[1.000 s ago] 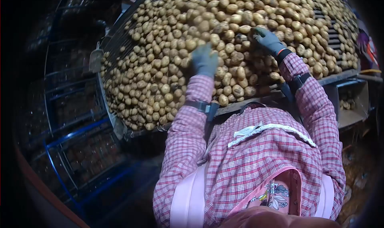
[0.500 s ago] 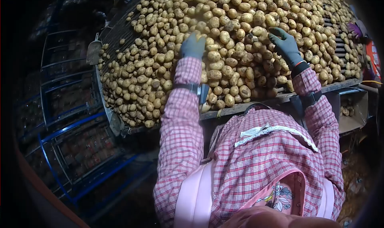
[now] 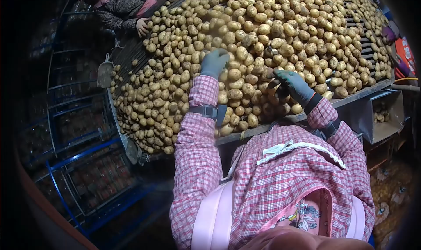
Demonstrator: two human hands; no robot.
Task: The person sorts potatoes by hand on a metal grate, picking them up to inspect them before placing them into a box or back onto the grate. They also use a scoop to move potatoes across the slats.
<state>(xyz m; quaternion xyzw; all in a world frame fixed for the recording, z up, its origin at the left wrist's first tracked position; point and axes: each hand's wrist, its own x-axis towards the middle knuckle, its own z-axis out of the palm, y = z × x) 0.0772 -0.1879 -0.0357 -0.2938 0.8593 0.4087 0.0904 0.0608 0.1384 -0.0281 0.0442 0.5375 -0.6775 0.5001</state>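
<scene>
Many pale yellow, soil-marked potatoes lie heaped over a slatted sorting table. My left hand, in a grey-blue glove, rests on the heap at its middle, back upward. Its fingers bend down among the potatoes, so the tips and anything under them are hidden. To the right, nearer the table's front edge, my right hand is in a matching glove with greenish fingertips. Its fingers and thumb are apart, pointing left beside a darker potato; no held potato shows.
A cardboard box with some potatoes stands below the table's right front. A scoop hangs at the left edge, near blue metal frames. Across the table is another person's hand; a purple-gloved hand shows at far right.
My right hand has moved left and nearer to me over the potatoes. My left hand has shifted slightly. A co-worker has come into view at the upper left.
</scene>
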